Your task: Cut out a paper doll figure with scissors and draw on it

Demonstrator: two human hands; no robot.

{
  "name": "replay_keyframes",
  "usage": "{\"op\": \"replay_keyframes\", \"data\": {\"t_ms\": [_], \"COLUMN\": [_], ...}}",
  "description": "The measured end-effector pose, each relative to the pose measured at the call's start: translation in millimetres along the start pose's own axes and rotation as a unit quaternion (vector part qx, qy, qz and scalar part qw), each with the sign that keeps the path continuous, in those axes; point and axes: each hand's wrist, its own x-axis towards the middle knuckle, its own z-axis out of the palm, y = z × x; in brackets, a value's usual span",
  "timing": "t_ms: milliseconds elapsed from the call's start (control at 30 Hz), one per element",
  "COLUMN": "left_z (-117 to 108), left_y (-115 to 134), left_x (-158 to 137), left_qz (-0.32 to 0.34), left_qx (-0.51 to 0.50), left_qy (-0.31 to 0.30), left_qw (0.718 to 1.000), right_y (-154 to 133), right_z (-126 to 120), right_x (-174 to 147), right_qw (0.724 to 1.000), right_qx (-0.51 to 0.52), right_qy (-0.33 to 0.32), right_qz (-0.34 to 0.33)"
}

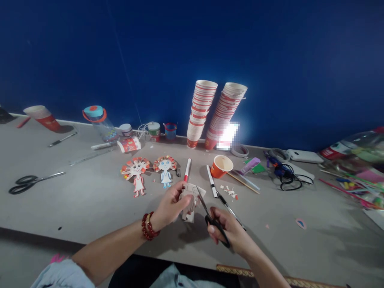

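Note:
Between thumb and fingers, my left hand point(171, 204) pinches a piece of white paper point(195, 189) with lines drawn on it and a ragged lower edge. Black-handled scissors point(213, 222) are gripped in my right hand point(229, 232), their blades at the paper's right part. How far the blades are apart is hard to see. Two cut-out paper dolls lie just beyond my left hand: one in a red dress point(138, 182), one in a blue-trimmed dress point(165, 176). A red-and-white marker point(187, 170) and a black-and-white marker point(211, 182) lie past the paper.
Two tall stacks of paper cups point(201, 114) lean near the blue wall. An orange cup point(221, 166) stands beside paper scraps point(230, 192). A second pair of scissors point(36, 182) rests at left. A glue gun point(279, 168) with its cable and craft sticks point(357, 188) lie at right.

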Motion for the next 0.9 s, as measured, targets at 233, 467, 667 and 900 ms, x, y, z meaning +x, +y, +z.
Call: {"op": "replay_keyframes", "data": {"t_ms": [233, 467, 667, 900], "left_z": [-1.9, -0.7, -3.2, -3.5], "left_y": [-0.3, 1.7, 0.5, -1.1], "left_x": [-1.3, -1.4, 0.4, 1.3], "left_qz": [-0.021, -0.034, -0.051, -0.055], "left_qx": [0.056, 0.043, 0.044, 0.035], "left_qy": [-0.012, -0.044, -0.044, -0.038], "left_qw": [0.998, 0.998, 0.997, 0.997], "right_y": [2.9, 8.8, 13.3, 13.9], "right_z": [-2.3, -5.1, -8.1, -9.3], "right_x": [3.5, 3.3, 4.6, 4.0], "right_qw": [1.000, 0.999, 0.998, 0.997], "right_qx": [-0.024, -0.045, -0.057, -0.071], "right_qy": [0.010, 0.014, 0.010, -0.002], "right_qz": [-0.010, -0.005, -0.010, -0.017]}}
